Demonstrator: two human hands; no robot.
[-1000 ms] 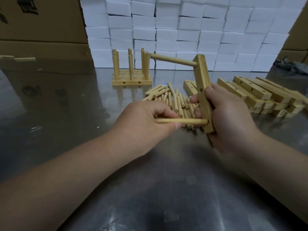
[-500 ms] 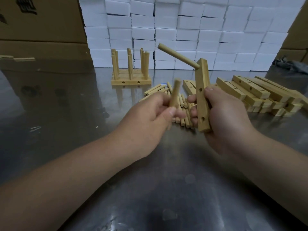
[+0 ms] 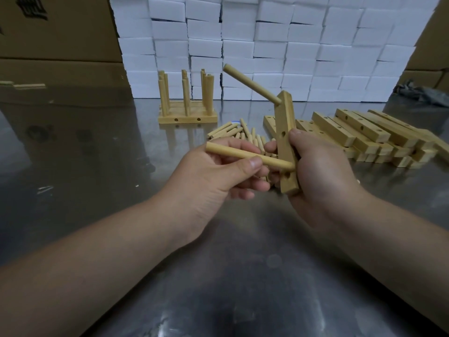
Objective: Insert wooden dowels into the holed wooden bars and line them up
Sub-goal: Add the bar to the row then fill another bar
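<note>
My right hand (image 3: 318, 176) grips a holed wooden bar (image 3: 284, 122) held nearly upright above the steel table. One dowel (image 3: 251, 85) sticks out of the bar's top hole, slanting up and to the left. My left hand (image 3: 211, 176) pinches a second dowel (image 3: 233, 153) that lies almost level, its right tip at the bar's lower hole. A middle hole on the bar stays open. Behind my hands lies a heap of loose dowels (image 3: 233, 132).
Finished bars with upright dowels (image 3: 187, 103) stand in a row at the back. A stack of bare holed bars (image 3: 364, 135) lies at the right. White boxes (image 3: 267, 45) form a wall behind, with cardboard cartons (image 3: 53, 32) at the left.
Half a second ago my left hand held the dowel upright away from the bar. Now the dowel lies level with its tip against the lower hole. The bar tilted slightly.
</note>
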